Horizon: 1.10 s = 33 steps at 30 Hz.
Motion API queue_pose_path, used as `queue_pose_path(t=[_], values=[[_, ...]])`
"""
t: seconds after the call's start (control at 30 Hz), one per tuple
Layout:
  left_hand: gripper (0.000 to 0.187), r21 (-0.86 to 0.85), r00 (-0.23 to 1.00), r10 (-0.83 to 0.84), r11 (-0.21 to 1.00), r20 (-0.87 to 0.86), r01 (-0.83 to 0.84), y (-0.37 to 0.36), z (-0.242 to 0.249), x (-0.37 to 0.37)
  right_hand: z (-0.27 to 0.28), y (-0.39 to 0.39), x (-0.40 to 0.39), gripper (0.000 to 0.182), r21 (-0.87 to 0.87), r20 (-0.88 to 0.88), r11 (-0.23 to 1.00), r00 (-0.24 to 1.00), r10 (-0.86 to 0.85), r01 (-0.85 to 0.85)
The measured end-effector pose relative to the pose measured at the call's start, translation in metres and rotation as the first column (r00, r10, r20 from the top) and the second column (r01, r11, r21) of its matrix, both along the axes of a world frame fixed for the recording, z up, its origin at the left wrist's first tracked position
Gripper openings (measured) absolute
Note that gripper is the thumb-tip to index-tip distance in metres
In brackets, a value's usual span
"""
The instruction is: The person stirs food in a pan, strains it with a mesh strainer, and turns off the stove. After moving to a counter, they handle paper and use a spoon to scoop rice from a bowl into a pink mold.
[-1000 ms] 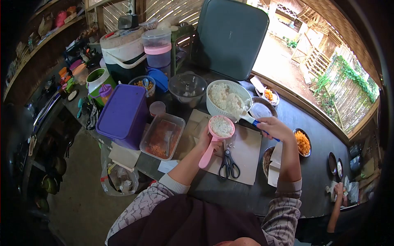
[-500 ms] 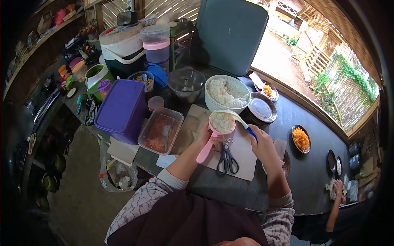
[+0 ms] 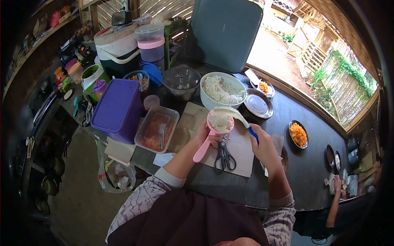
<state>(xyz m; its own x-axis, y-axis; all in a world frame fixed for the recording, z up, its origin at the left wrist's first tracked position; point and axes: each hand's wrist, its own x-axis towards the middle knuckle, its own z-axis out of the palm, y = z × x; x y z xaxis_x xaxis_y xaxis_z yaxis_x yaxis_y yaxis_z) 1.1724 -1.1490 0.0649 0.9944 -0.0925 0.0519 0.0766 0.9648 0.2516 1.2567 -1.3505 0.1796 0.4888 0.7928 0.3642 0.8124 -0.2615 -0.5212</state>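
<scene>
My left hand (image 3: 202, 136) is closed around a pink long-handled measuring cup (image 3: 202, 151), which is filled with white rice (image 3: 220, 122). In my right hand (image 3: 264, 146) is a rice paddle (image 3: 241, 117) with a pale blade and blue handle. Its blade lies across the far rim of the cup, against the rice. Just beyond stands a white colander (image 3: 209, 99) of cooked rice. Beneath my hands, black-handled scissors (image 3: 224, 159) rest on brown paper sheets (image 3: 243, 160).
Left of my hands are a clear tub of red sauce (image 3: 155, 130) and a purple lidded box (image 3: 116, 104). Stacked dark plates (image 3: 258, 104) stand right of the colander. Farther right is a bowl of shredded orange food (image 3: 298, 135). Another person's hand (image 3: 337, 184) works at the far right.
The whole view has shifted slightly, with table items appearing a little farther left. The paddle stays at the cup's rim, and both hands keep their holds.
</scene>
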Motion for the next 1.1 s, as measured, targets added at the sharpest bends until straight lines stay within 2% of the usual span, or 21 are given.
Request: queue_pose_path(t=[0.03, 0.17, 0.23, 0.27, 0.3, 0.33, 0.37, 0.4, 0.47, 0.57, 0.67, 0.73, 0.93, 1.1], values=[[0.065, -0.006, 1.000, 0.000, 1.000, -0.018, 0.000, 0.000, 0.000, 0.000, 0.001, -0.001, 0.001, 0.029, -0.051, -0.014, 0.999, 1.000, 0.011, -0.012], [0.065, -0.006, 0.998, -0.028, 1.000, 0.060, 0.029, 0.000, 0.001, 0.001, 0.008, -0.001, 0.001, 0.032, -0.027, -0.054, 1.000, 0.998, 0.007, -0.009], [0.064, -0.045, 0.997, -0.033, 0.998, 0.073, 0.036, -0.001, 0.003, 0.001, 0.027, -0.003, -0.008, 0.035, -0.107, -0.123, 0.992, 0.989, -0.080, 0.067], [0.064, -0.045, 0.997, -0.030, 0.998, 0.073, 0.034, -0.001, 0.006, 0.000, 0.033, -0.005, -0.007, 0.037, -0.159, -0.094, 0.985, 0.993, -0.075, 0.060], [0.063, -0.002, 0.999, 0.040, 0.999, 0.010, -0.040, -0.003, 0.011, -0.002, 0.040, -0.007, -0.008, 0.037, -0.159, -0.094, 0.986, 0.993, -0.073, 0.058], [0.062, 0.045, 0.992, 0.113, 0.993, -0.049, -0.111, -0.004, 0.014, -0.004, 0.048, -0.008, -0.009, 0.037, -0.245, -0.073, 0.969, 0.996, -0.056, 0.036], [0.062, 0.045, 0.992, 0.115, 0.993, -0.050, -0.113, -0.003, 0.013, -0.004, 0.053, -0.010, -0.010, 0.036, -0.329, -0.054, 0.944, 0.998, -0.037, 0.017], [0.060, 0.061, 0.993, 0.104, 0.993, -0.049, -0.101, -0.001, 0.011, -0.004, 0.055, -0.010, -0.009, 0.036, -0.330, -0.054, 0.944, 0.998, -0.034, 0.014], [0.059, 0.078, 0.994, 0.096, 0.993, -0.046, -0.092, 0.003, 0.003, -0.001, 0.059, -0.010, -0.007, 0.033, -0.432, -0.010, 0.899, 0.997, 0.081, -0.077], [0.058, 0.156, 0.991, 0.128, 0.980, -0.032, -0.122, 0.004, -0.003, 0.005, 0.071, -0.004, -0.017, 0.030, -0.522, -0.009, 0.850, 0.996, 0.084, -0.076], [0.056, 0.218, 0.986, 0.160, 0.965, -0.046, -0.147, -0.002, 0.011, -0.001, 0.054, -0.002, -0.004, 0.030, -0.459, 0.046, 0.881, 0.987, 0.156, -0.118], [0.057, 0.425, 0.970, 0.240, 0.881, -0.029, -0.205, -0.005, 0.018, -0.005, 0.057, -0.001, -0.005, 0.031, -0.485, -0.008, 0.863, 0.988, 0.155, -0.140], [0.056, 0.378, 0.986, 0.163, 0.916, -0.048, -0.133, -0.008, 0.018, -0.003, 0.042, -0.002, -0.001, 0.030, -0.492, -0.131, 0.843, 0.976, 0.174, -0.217], [0.057, 0.433, 0.986, 0.131, 0.898, -0.107, -0.073, -0.010, 0.016, -0.007, 0.030, -0.008, 0.002, 0.030, -0.458, -0.198, 0.847, 0.960, 0.200, -0.271]])
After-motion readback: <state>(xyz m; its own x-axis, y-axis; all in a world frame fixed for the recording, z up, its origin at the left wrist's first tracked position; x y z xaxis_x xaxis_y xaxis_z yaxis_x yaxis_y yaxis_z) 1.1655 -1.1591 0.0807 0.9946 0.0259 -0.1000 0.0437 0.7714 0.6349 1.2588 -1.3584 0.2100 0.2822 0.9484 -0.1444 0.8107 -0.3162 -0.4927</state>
